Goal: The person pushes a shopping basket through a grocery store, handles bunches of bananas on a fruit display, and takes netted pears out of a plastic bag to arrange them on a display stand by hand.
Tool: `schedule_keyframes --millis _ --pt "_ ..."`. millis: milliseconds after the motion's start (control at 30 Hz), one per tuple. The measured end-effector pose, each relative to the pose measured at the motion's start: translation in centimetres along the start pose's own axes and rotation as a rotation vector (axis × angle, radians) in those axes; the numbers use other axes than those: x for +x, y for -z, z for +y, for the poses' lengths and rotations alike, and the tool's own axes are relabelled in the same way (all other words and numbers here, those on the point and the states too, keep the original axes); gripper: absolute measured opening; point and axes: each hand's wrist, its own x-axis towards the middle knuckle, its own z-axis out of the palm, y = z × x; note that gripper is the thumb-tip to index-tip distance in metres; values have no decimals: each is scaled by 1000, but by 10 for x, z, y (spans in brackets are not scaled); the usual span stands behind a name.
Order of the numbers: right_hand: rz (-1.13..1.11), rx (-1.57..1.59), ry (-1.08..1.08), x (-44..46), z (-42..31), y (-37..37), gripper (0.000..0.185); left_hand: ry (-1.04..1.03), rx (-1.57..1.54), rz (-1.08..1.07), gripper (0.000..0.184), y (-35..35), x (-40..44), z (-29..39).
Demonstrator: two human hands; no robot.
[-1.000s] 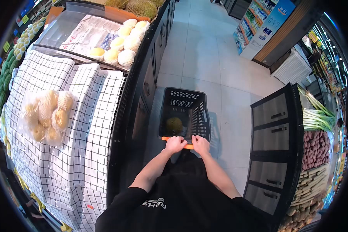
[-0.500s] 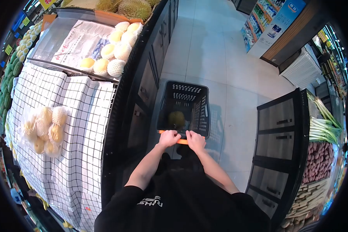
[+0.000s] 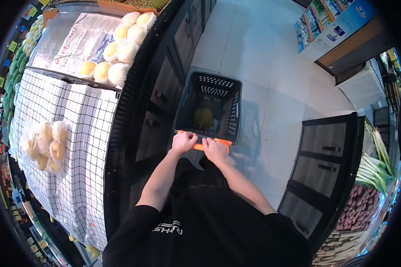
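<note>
In the head view, a black shopping basket [image 3: 234, 104] with perforated walls stands in front of my legs, close beside the dark cabinets on the left. Its orange handle [image 3: 223, 142] runs across the near side. My left hand [image 3: 184, 142] is wrapped round the handle's left part. Farther right along the same bar, my right hand [image 3: 215, 150] is closed on it too. At the bottom of the basket lies one roundish yellow-green fruit [image 3: 203, 118], too dim to name surely.
To the left, a checked-cloth stand [image 3: 75, 196] bears a bag of pale fruit [image 3: 47, 147]; fruits in foam nets [image 3: 127, 51] sit beyond. At right are a dark cabinet [image 3: 318, 155], spring onions [image 3: 374, 173] and reddish roots [image 3: 354, 209]. Tiled floor [image 3: 249, 49] stretches ahead.
The view has turned slightly, and the basket with my hands on its handle appears higher and a bit left in it. The fruit stand has shifted left. Both hands keep their grip.
</note>
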Motion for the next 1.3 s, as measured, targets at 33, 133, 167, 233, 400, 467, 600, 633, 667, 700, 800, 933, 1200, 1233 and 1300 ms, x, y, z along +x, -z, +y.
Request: schedule_keyframes --millis 33,133,167,233,400,467,600,633,667,700,800,933,1200,1233,1300 --pt "-5 2 -1 6 2 1 39 11 -4 0 40 1 4 2" --pt "-11 5 7 21 3 5 38 3 -10 36 40 3 16 5" --pt "-8 8 3 25 4 7 38 11 -14 31 40 2 21 5" --pt "-20 -8 0 33 3 13 37 13 -15 30 40 4 30 8" --pt "15 -4 -4 57 3 22 35 -1 -50 24 39 13 50 18" --pt "9 -11 -17 68 7 23 35 -16 -66 37 38 12 60 18" --pt "-29 -42 -38 93 14 29 35 -23 -94 53 36 21 81 32" --pt "-18 -51 -35 101 15 30 35 -17 -105 49 36 24 86 34" --pt "-36 -46 -46 108 16 32 35 -22 -115 39 37 27 92 36" --pt "-55 -41 -56 115 17 34 34 -31 -124 46 37 29 98 37" --pt "-96 -16 -111 136 16 43 34 -103 -134 11 37 36 117 40" --pt "-117 19 -176 164 14 55 39 -183 -157 -7 37 42 144 42" --pt "-61 -42 -250 214 17 59 46 -292 -133 -81 35 57 190 46" --pt "-45 -57 -256 218 16 59 46 -293 -132 -91 35 59 194 47" --pt "-66 -61 -284 226 16 60 43 -328 -142 -100 35 62 202 48"
